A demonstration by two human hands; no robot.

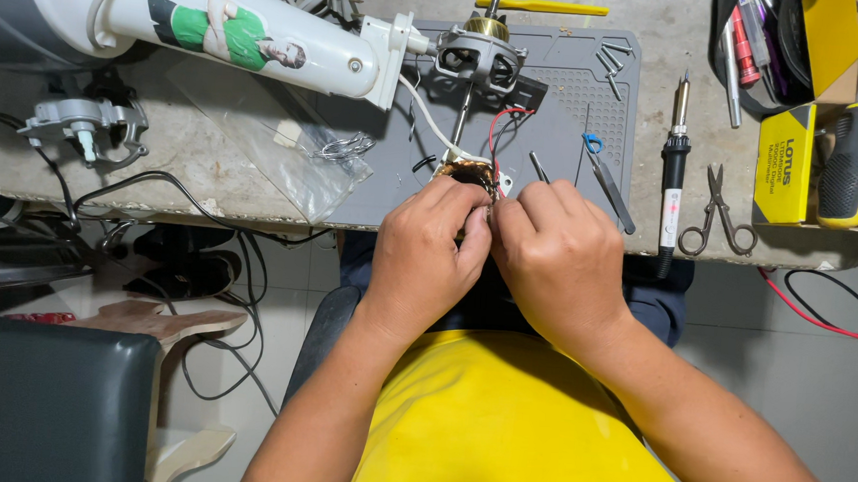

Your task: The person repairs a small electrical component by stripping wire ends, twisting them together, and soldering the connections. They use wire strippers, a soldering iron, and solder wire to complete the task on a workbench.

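Small copper-wound coil (473,176), wires attached

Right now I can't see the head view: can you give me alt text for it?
Seen from above, a person in a yellow shirt holds a small copper-wound coil between the left hand and right hand at the near edge of a grey work mat. A white fan body lies at upper left; a soldering iron and scissors lie to the right.

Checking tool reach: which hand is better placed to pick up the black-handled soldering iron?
Right hand, probably: the soldering iron lies on its side of the copper-wound coil; left hand sits farther.
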